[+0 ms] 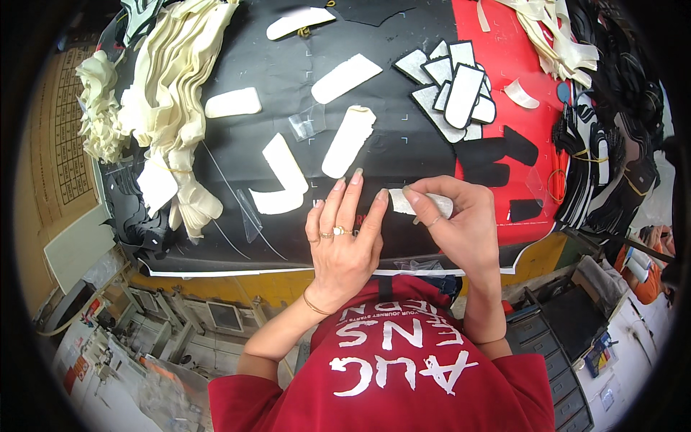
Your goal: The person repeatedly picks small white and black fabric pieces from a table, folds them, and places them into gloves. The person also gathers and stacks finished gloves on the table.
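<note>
My right hand (pixel 461 223) pinches a small greyish-white rounded strip (pixel 443 207) between thumb and fingers, low over the black sheet. My left hand (pixel 345 230) lies with fingers stretched out on the sheet, just left of that strip, and wears a ring. Its fingertips are close to the lower end of a cream rounded piece (pixel 348 142). Farther left lies an L-shaped pair of cream pieces (pixel 284 165). More cream strips (pixel 347 78) are spread toward the far side.
A pile of white pads with black edging (pixel 464 93) lies at the far right, beside black cut pieces (pixel 497 155). Bundles of cream strips (pixel 173 86) line the left. Orange-handled scissors (pixel 557 180) and stacked black pieces (pixel 576 165) edge the right. Clear plastic scraps (pixel 307 122) lie between.
</note>
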The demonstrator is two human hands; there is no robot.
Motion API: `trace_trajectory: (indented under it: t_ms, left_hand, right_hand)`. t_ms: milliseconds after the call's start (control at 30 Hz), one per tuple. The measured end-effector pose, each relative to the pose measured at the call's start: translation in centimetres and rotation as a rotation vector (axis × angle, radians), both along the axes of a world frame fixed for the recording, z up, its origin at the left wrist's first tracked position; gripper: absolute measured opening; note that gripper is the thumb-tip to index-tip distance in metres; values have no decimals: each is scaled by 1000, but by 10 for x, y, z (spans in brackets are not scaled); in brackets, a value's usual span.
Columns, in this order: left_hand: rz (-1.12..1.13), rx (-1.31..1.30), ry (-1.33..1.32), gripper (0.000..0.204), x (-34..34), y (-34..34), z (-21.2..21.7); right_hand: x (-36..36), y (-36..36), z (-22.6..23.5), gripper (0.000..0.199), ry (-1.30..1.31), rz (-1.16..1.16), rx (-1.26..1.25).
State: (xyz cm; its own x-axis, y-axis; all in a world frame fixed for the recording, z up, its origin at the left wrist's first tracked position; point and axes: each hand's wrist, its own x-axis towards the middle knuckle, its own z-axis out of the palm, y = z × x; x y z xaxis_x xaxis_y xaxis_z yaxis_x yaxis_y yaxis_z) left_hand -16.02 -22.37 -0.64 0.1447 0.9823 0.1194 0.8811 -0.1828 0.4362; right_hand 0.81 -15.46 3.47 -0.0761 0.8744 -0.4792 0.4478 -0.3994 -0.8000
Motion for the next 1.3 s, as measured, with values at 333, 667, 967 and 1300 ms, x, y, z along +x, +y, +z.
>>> trace_trajectory:
  t_ms: [333, 667, 967, 1300]
  left_hand:
    - [3, 1, 23, 50, -1, -2, -4]
    - [-63, 7, 127, 56, 0, 0, -5]
    - [-91, 2, 151, 58, -2, 2, -3]
    - [-98, -20, 141, 60, -3, 3, -1]
  right_hand:
    - [-8, -4, -4, 14, -16, -58, 70]
    - [-8, -7, -7, 17, -83, -11, 212]
    - [5, -23, -3, 41, -78, -189, 211]
    - [3, -28, -11, 35, -153, -198, 293]
